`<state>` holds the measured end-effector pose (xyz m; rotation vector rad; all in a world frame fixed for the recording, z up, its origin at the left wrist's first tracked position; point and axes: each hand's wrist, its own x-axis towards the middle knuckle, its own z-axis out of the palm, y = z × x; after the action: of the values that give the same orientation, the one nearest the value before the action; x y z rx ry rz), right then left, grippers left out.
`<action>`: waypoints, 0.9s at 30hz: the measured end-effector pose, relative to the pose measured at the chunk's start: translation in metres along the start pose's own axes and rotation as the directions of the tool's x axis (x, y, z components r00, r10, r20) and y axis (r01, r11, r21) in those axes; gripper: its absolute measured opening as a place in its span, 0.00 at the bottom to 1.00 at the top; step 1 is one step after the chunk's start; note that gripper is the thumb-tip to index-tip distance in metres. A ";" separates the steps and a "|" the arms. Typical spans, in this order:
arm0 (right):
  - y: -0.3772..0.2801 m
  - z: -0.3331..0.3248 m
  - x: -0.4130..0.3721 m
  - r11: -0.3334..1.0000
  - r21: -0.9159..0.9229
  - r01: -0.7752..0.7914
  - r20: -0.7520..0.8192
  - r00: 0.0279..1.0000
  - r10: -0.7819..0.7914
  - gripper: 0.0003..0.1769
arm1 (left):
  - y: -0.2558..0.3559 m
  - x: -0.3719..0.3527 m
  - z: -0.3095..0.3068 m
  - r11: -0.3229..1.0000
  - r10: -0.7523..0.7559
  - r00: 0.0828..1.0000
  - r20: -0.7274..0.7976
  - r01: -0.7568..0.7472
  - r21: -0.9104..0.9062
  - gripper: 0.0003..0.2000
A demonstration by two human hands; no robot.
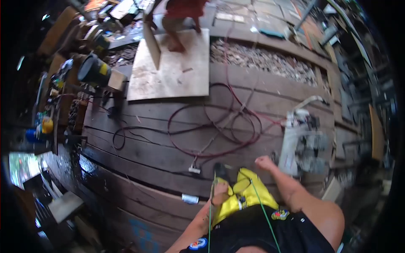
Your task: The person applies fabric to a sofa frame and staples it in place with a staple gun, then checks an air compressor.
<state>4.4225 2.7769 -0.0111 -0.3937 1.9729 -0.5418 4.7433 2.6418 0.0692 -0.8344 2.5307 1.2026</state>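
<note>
My left hand (220, 190) is low in front of my body, against the yellow shorts (257, 192); its fingers are blurred and I cannot make out anything in them. My right hand (264, 163) is held out to the right of the shorts, its fingers curled in, with nothing visible in it. Beyond my hands, a dark red hose (194, 155) lies in loops on the brown plank floor (147, 162). To the right of my right hand is a machine with pale and grey parts (290, 147).
Another person (177, 25) is on a pale board (168, 84) at the top, beside an upright panel (151, 44). A black bucket (89, 68) and clutter line the left side. Gravel (270, 63) shows beyond the planks.
</note>
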 end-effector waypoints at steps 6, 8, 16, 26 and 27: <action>0.058 -0.072 -0.129 0.923 -0.148 -0.355 -0.157 0.930 0.332 0.19 | 0.013 -0.028 -0.093 0.924 -0.216 0.948 0.233 0.276 -0.265 0.15; 0.041 -0.081 -0.163 0.905 -0.095 -0.414 -0.119 0.908 0.402 0.18 | -0.077 -0.047 -0.050 0.953 -0.258 0.954 0.152 0.277 -0.125 0.15; 0.004 -0.083 -0.143 0.896 0.192 -0.401 -0.037 0.909 0.415 0.15 | -0.138 -0.004 -0.172 0.787 -0.617 0.776 0.126 0.609 0.100 0.18; -0.057 -0.147 -0.041 0.787 0.442 -0.431 0.032 0.884 0.467 0.15 | -0.046 0.307 -0.331 0.903 -0.334 0.941 -0.061 0.301 -0.306 0.21; -0.062 -0.157 -0.038 0.764 0.466 -0.447 0.059 0.877 0.477 0.15 | -0.040 0.318 -0.336 0.903 -0.374 0.925 -0.069 0.346 -0.253 0.18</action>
<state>4.3005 2.7751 0.1113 0.4186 1.8274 -0.6835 4.5222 2.2376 0.1264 -1.3966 2.1994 1.3738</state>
